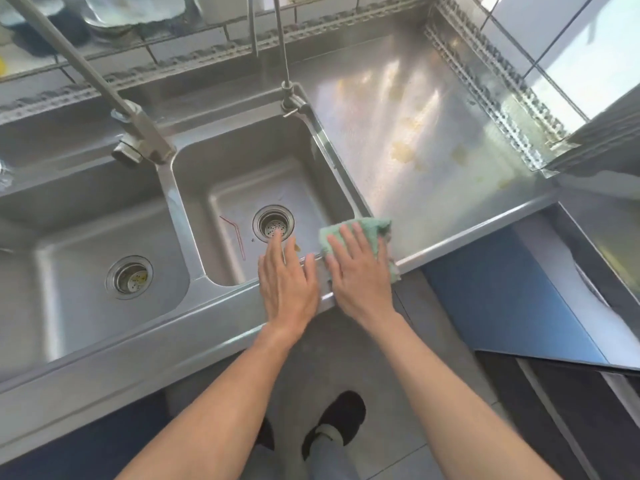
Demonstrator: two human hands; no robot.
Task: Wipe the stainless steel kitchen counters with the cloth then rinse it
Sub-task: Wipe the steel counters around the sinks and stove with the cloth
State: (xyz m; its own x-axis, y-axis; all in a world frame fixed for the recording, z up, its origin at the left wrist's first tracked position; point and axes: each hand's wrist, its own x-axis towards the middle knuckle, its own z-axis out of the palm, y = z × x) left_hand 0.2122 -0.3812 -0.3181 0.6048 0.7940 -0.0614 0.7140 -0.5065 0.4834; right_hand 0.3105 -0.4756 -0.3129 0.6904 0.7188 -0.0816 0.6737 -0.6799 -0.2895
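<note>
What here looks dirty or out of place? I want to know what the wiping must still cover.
Yellowish stains spot the counter right of the sink. A thin red straw lies bent in the right basin beside the drain.

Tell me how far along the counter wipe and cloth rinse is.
Early. Yellowish stains remain on the counter. The right hand presses the green cloth flat at the counter's front corner by the sink; the left hand hovers open. No water visibly runs; rinsing remains.
</note>
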